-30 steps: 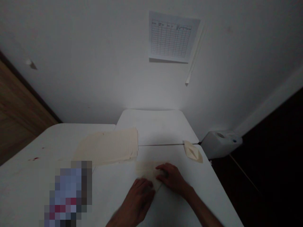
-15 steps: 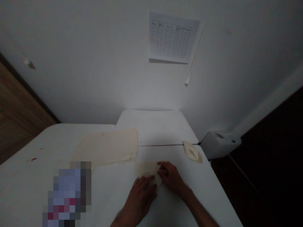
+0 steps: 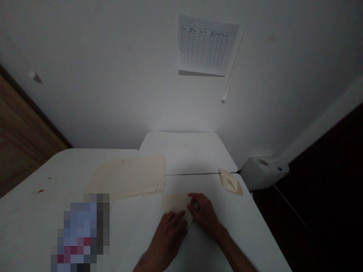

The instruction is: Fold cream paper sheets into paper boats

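Observation:
A small cream sheet of paper point(image 3: 175, 203) lies folded on the white table point(image 3: 136, 234) in front of me. My left hand point(image 3: 168, 237) lies flat on its near edge, fingers stretched forward. My right hand point(image 3: 204, 214) presses the paper's right side with curled fingers, thumb and forefinger meeting at the fold. Both hands touch the paper and nearly touch each other.
A stack of cream sheets point(image 3: 129, 175) sits to the left behind the paper. A folded paper boat point(image 3: 231, 182) rests near the table's right edge. A second white table point(image 3: 187, 151) adjoins behind. A white container point(image 3: 265, 170) stands on the dark floor at right. A blurred patch point(image 3: 81, 234) covers the near left.
My left hand has slid forward and up onto the paper, and my right hand has drawn slightly inward toward it. The paper stays in place.

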